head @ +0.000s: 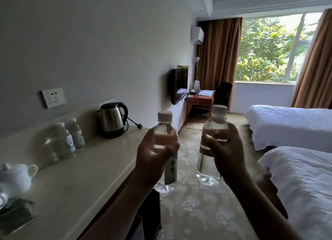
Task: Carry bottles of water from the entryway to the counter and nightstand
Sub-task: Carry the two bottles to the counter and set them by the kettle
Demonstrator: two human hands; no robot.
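Observation:
I hold two clear water bottles with white caps upright in front of me, over the carpet. My left hand (152,159) grips the left bottle (165,130) around its middle; a white label hangs down its side. My right hand (227,151) grips the right bottle (214,125) the same way. Both bottles are just right of the beige counter (86,169). Two more water bottles (71,135) stand on the counter against the wall. No nightstand shows in this view.
On the counter sit a steel electric kettle (112,120) with a loose plug and a white teapot (16,178). Two white beds (294,125) fill the right side. A wall television (178,85), a wooden desk (200,99) and a dark chair (222,93) stand by the window.

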